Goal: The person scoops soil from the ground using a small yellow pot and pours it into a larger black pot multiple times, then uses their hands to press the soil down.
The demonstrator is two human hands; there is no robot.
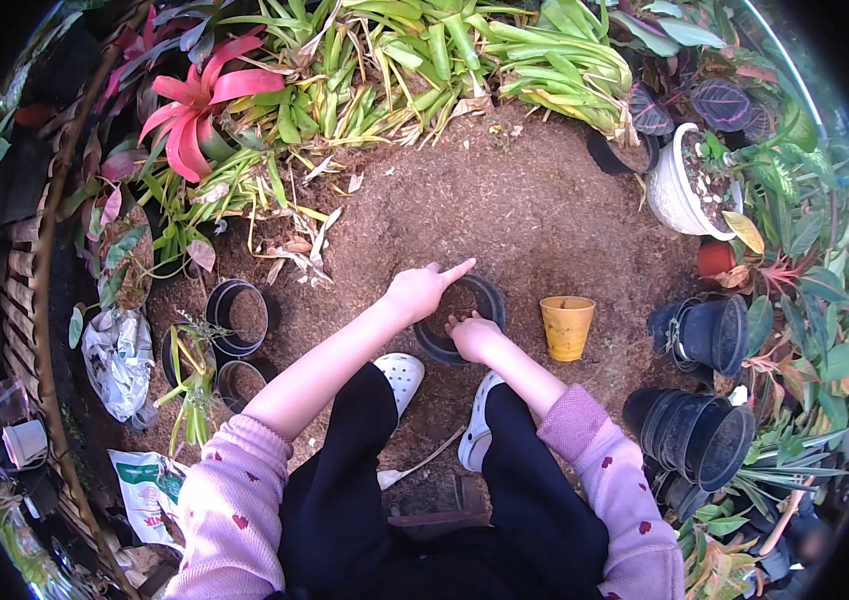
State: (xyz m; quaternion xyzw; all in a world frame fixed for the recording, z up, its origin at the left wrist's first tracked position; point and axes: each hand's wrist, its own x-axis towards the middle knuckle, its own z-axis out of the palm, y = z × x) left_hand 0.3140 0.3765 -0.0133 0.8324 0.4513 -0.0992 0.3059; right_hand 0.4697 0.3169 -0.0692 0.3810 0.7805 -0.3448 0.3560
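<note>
A round black plastic pot stands on the soil before me, between and just beyond my feet, with brown soil inside it. My left hand is at the pot's far left rim, index finger stretched out to the right across it. Its other fingers are mostly hidden under the hand. Over the near right rim reaches my right hand, its slightly curled fingers apart above the soil in the pot. I see nothing between those fingers. To the right of the pot stands a yellow plastic pot, stained with dirt.
Black pots and a cut plant are at left, near a plastic bag. Stacked black pots and a white planter line the right. Pulled leafy plants lie beyond the bare soil. Another person is lower right.
</note>
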